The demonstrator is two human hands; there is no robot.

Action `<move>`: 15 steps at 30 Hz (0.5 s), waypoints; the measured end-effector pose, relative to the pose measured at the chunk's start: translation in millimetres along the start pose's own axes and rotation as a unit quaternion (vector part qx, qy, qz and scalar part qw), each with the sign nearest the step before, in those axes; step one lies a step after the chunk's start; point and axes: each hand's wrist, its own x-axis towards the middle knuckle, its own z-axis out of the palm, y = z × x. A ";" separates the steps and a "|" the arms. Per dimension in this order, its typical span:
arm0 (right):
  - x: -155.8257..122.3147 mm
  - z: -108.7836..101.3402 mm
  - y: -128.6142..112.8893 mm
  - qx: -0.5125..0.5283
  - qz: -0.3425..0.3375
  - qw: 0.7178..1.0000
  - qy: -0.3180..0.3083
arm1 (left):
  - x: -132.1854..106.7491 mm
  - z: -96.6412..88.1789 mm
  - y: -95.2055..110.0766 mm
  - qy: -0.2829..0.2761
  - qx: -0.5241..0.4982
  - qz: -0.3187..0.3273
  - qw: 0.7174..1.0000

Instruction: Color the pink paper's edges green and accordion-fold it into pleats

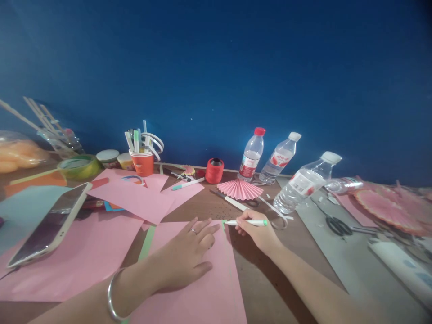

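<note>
My left hand (187,254) lies flat with fingers spread on a pink paper sheet (205,292) in front of me, holding it down; a ring and a silver bangle show on that arm. My right hand (258,234) grips a white pen with a green cap (246,222), its tip at the sheet's top right corner. A green strip (146,243) runs along the sheet's left edge.
A phone (50,222) lies on more pink sheets at left. An orange cup of pens (142,162), tape rolls, a red thread spool (214,170), a pink paper fan (239,188) and three water bottles (303,182) stand behind. Scissors (337,225) and pink fans lie right.
</note>
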 end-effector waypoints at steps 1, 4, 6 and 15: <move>-0.2 -0.1 0.0 0.000 0.002 1.000 -0.004 | 0.2 -0.3 0.1 -0.002 0.002 -0.001 1.000; -0.3 0.2 -0.5 0.004 0.006 1.000 -0.005 | 0.8 -1.1 1.0 -0.008 0.009 -0.003 1.000; -0.3 0.7 -1.2 0.008 0.003 1.000 0.006 | 1.1 -1.3 1.4 -0.012 0.017 -0.004 1.000; -1.4 -0.8 -5.1 0.015 0.014 1.000 0.011 | 0.3 -1.1 1.1 -0.008 0.029 0.001 1.000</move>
